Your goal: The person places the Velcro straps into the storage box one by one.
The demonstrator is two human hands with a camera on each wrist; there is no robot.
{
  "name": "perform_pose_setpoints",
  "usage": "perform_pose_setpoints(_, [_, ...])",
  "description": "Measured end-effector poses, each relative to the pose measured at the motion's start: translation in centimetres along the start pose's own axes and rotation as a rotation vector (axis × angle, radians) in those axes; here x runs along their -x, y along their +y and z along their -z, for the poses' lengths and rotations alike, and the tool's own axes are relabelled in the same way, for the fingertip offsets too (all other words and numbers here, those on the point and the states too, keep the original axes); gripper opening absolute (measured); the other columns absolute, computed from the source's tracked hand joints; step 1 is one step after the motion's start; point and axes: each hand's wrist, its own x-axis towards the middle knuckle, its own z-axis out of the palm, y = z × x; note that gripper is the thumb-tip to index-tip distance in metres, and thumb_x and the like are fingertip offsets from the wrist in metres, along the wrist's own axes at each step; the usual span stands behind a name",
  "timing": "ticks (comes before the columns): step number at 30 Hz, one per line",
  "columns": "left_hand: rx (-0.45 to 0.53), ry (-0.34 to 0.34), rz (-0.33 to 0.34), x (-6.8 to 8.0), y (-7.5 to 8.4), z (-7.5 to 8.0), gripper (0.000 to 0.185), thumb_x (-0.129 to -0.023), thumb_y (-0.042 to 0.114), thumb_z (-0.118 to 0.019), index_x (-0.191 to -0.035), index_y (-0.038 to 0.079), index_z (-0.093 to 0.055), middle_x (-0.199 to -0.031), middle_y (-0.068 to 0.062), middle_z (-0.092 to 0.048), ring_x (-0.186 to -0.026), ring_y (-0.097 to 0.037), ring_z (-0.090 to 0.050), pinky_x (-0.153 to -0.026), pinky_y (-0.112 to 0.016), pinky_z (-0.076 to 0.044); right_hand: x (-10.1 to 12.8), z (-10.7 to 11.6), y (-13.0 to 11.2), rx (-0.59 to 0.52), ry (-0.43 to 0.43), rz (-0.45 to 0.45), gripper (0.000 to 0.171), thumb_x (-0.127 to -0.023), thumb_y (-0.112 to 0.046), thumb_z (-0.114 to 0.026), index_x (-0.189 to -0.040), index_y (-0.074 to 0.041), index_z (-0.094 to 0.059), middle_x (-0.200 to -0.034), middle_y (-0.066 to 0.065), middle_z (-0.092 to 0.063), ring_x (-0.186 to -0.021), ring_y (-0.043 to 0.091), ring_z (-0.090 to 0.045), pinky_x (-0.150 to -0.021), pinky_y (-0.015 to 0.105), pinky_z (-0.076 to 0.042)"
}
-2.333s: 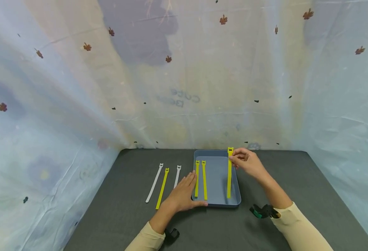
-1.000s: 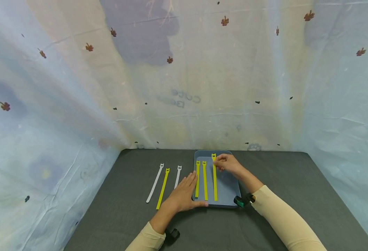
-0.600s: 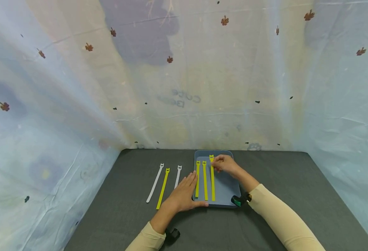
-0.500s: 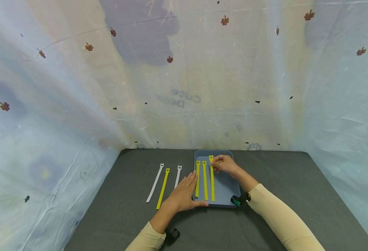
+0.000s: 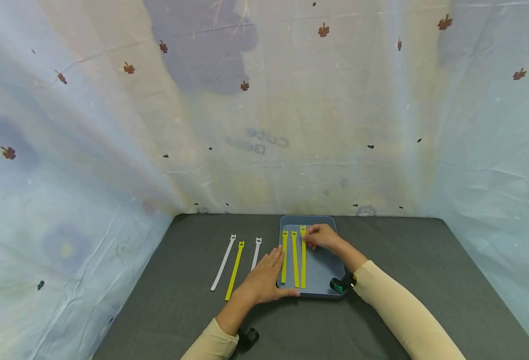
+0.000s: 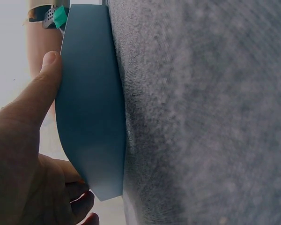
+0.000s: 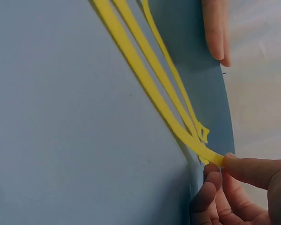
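Note:
In the head view, a blue-grey tray lies on the table. My right hand pinches a yellow cable tie near its slotted head, inside the tray. Left of it, side by side, lie two more yellow cable ties, the middle one and the left one. In the right wrist view, the held cable tie bends up to the thumb and fingers. My left hand rests at the tray's left front corner, fingers straight along the left rim, thumb on the front rim.
Left of the tray lie a white cable tie, a yellow cable tie and another white cable tie, partly hidden by my left hand. A dark grey cloth covers the table. A patterned sheet hangs behind.
My right hand has brought the held yellow cable tie leftward from the tray's right side, close beside the other two, and lowered its head slightly. The left hand stays in place.

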Motion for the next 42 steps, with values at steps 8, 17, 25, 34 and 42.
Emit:
perform_pose_setpoints(8, [0.006,0.010,-0.019,0.0,0.0,0.1,0.121,-0.091,0.079,-0.067,-0.170,0.000,-0.021,-0.179,-0.015,-0.014,-0.166,-0.029,-0.015,-0.133,-0.047,-0.018,-0.6,-0.4,0.5,0.056,0.003,-0.012,0.013,-0.099,-0.013,-0.079,-0.102,-0.001,-0.076,-0.085,0.007,-0.073,-0.070,0.017,-0.064,-0.062,0.029,-0.055])
perform_pose_setpoints(17, [0.009,0.012,-0.023,0.0,-0.1,-0.1,0.122,-0.090,0.081,-0.065,-0.170,0.000,-0.021,-0.179,-0.015,-0.014,-0.166,-0.028,-0.015,-0.133,-0.047,-0.019,-1.3,-0.7,0.9,0.094,0.018,-0.019,0.010,-0.095,-0.011,-0.082,-0.096,-0.004,-0.075,-0.076,0.005,-0.070,-0.063,0.016,-0.062,-0.059,0.028,-0.054])
perform_pose_setpoints(25, [-0.008,0.002,-0.005,0.0,-0.1,-0.1,0.121,-0.090,0.082,-0.065,-0.171,0.003,-0.020,-0.180,-0.012,-0.013,-0.166,-0.025,-0.015,-0.133,-0.045,-0.019,-1.4,-1.0,1.0,0.106,0.037,-0.008,0.012,-0.095,-0.010,-0.083,-0.095,-0.002,-0.074,-0.073,0.004,-0.068,-0.059,0.014,-0.060,-0.056,0.026,-0.052])
perform_pose_setpoints(34, [-0.009,-0.002,-0.020,-0.1,-0.2,-0.2,0.121,-0.091,0.082,-0.064,-0.170,0.001,-0.020,-0.180,-0.015,-0.013,-0.166,-0.027,-0.015,-0.133,-0.047,-0.019,-0.9,-0.9,0.9,0.109,0.034,0.018,0.013,-0.096,-0.009,-0.081,-0.096,0.000,-0.072,-0.074,0.006,-0.068,-0.062,0.014,-0.061,-0.056,0.028,-0.053])
perform_pose_setpoints(42, [-0.024,-0.002,-0.012,-0.1,-0.2,-0.2,0.122,-0.090,0.083,-0.063,-0.171,0.002,-0.020,-0.180,-0.013,-0.013,-0.166,-0.025,-0.015,-0.133,-0.045,-0.019,-0.6,-0.7,0.4,0.110,0.036,0.023,0.013,-0.096,-0.006,-0.081,-0.097,0.002,-0.070,-0.075,0.007,-0.070,-0.061,0.014,-0.063,-0.056,0.028,-0.055])
